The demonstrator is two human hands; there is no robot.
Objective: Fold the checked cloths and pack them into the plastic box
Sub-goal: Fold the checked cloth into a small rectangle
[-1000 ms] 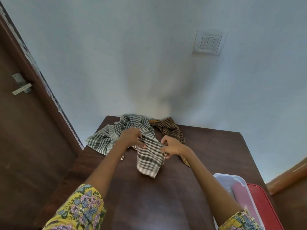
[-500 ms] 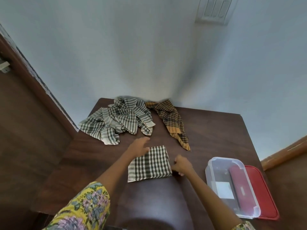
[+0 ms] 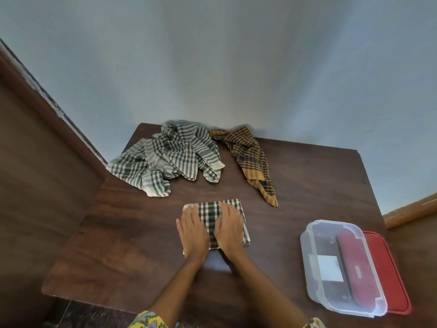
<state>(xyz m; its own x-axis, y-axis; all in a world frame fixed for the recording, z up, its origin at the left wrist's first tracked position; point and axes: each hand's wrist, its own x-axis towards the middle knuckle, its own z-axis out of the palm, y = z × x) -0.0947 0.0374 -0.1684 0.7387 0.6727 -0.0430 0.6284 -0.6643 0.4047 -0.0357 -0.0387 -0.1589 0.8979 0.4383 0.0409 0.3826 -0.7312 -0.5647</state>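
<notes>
Folded cloth: your folded green-and-white checked cloth [image 3: 210,213] lies flat on the dark wooden table [image 3: 132,235], near the middle of its front half, squared into a compact rectangle.
Left hand: your left hand [image 3: 192,233] lies palm down on the cloth's left part, fingers straight and together, pressing it to the table; it grips nothing.
Right hand: your right hand [image 3: 230,229] lies palm down on the cloth's right part, fingers straight, just beside the left hand; a strip of checks shows between the two.
Loose cloths: a crumpled heap of green-and-white checked cloths [image 3: 170,157] sits at the table's far left, one edge hanging over the table's side. How many cloths are in the heap you cannot tell.
Brown cloth: a brown-and-orange checked cloth [image 3: 250,157] lies unfolded just to the right of the heap, its pointed tip reaching toward the folded cloth without touching it.
Plastic box: the clear plastic box [image 3: 314,263] stands open at the table's near right, well apart from your hands, with no cloth in it.
Lid: a red lid [image 3: 390,280] lies under and beside the box on its right; part of it shows through the clear wall.
Sleeves: yellow floral sleeves [image 3: 146,321] show at the bottom edge.
Surroundings: a pale blue wall [image 3: 212,67] rises behind the table, and a brown wooden panel [image 3: 35,162] stands at the left.
</notes>
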